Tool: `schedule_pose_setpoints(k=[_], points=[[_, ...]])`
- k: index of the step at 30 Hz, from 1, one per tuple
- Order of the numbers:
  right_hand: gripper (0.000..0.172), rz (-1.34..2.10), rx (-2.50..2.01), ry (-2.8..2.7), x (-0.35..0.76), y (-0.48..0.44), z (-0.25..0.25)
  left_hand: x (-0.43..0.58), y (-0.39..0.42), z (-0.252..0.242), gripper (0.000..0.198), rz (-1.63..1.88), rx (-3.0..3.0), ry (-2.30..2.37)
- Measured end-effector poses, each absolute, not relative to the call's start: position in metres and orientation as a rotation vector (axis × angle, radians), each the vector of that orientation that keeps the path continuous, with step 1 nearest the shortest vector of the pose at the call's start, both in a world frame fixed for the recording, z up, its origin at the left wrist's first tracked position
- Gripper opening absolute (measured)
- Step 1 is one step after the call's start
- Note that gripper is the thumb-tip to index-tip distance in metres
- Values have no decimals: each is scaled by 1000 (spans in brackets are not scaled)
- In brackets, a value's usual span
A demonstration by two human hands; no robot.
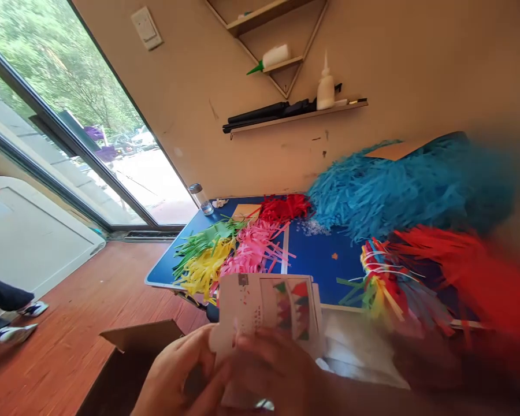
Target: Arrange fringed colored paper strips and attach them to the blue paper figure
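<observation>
A white printed card (247,294) with a picture of coloured pennant bunting stands tilted at the near edge of the table, and more card edges show behind its right side. My left hand (177,370) grips it by the lower left edge. Across the card's lower front lie the bent fingers of my right hand (277,364), slightly blurred and pressed on it. Just beyond are pink paper strips (255,242), yellow strips (208,266) and green strips (212,237). A tied bundle of mixed-colour strips (385,283) lies to the right.
On the blue table (316,260) are a red strip pile (288,207), a large blue strip heap (385,190), blurred red strips (472,266) and a clear bottle (201,199). An open cardboard box (143,346) stands lower left. A person's shoes (15,332) show far left.
</observation>
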State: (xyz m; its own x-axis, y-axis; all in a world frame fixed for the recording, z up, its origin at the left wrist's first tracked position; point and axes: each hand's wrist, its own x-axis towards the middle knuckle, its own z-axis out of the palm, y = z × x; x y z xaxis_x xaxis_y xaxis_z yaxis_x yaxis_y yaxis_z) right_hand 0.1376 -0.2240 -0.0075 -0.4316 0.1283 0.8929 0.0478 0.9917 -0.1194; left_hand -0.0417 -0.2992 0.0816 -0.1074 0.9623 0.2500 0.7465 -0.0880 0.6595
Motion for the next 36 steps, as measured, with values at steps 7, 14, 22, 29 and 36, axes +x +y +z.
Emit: schedule_pose_setpoints(k=[7, 14, 22, 29, 36], points=[[10, 270, -347, -2078, 144, -210, -40, -35, -254, 32, 41, 1023, 1072, 1415], [18, 390, -657, -1794, 139, -199, -87, -43, -238, 10, 44, 967, 854, 1428], [37, 473, -705, -1821, 134, -195, -71, -40, -227, 36, 46, 967, 820, 1380], [22, 357, -706, -1713, 130, -193, -60, -32, -214, 45, 42, 802, 971, 1351], [9, 320, -684, -1716, 135, -192, -55, -23, -204, 55, 39, 692, 1068, 1348]])
